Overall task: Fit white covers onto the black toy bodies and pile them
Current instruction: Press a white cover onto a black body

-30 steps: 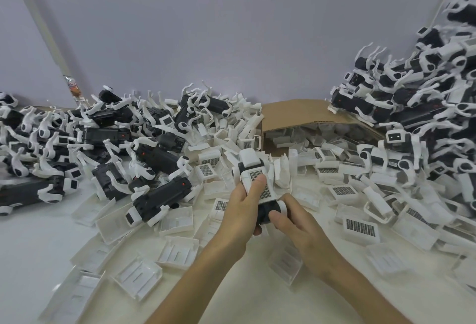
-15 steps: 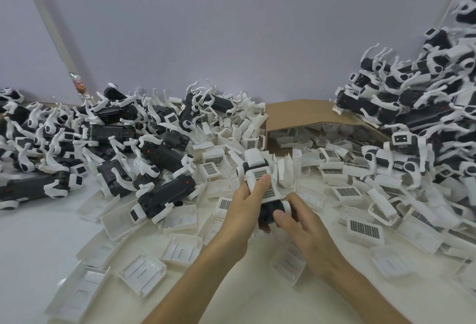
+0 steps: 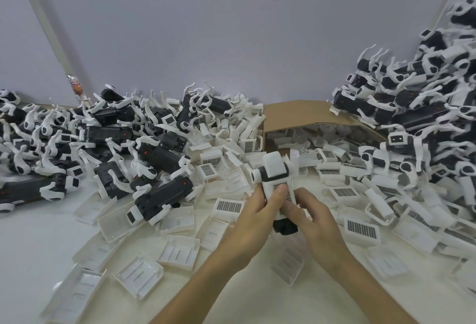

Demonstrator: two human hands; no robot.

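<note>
The left hand (image 3: 253, 218) curls round the black toy body (image 3: 284, 227) above the tabletop (image 3: 31, 241), thumb pressing its white cover (image 3: 280, 188); the right hand (image 3: 318, 223) pinches the lower end; uneven pressure may leave the cover half-seated.

Toy bodies (image 3: 159, 156) heap left of the left hand (image 3: 253, 211); a cardboard box (image 3: 296, 112) sits behind both hands; covered toys (image 3: 396, 161) pile right of the right hand (image 3: 319, 223).

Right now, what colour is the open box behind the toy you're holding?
Brown. The cardboard box shows best in the head view.
</note>
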